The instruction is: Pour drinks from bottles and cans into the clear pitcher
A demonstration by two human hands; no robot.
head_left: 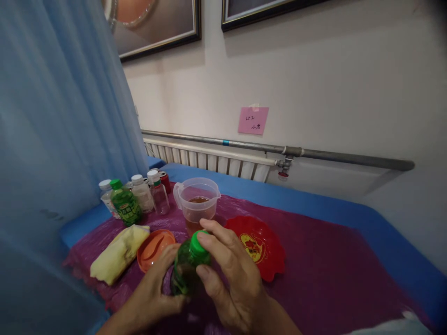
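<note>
A green bottle (185, 270) with a bright green cap (198, 247) stands at the lower middle of the view. My left hand (159, 288) is wrapped round its body from the left. The fingers of my right hand (233, 274) are at the cap from the right, thumb and fingers bent around it. Just behind the bottle is a clear plastic jug (199, 207) holding some brown liquid. An orange dish (156, 249) lies left of the bottle, partly behind my left hand. To the right sits a red scalloped plate (274, 251) with a yellow print.
Several bottles, one a green one (125, 204), and a red can (165, 182) stand at the back left. A yellow wrapped bundle (118, 256) lies before them on the purple sheet (324, 265). A blue curtain (63, 116) hangs left; a pipe (342, 157) runs along the wall.
</note>
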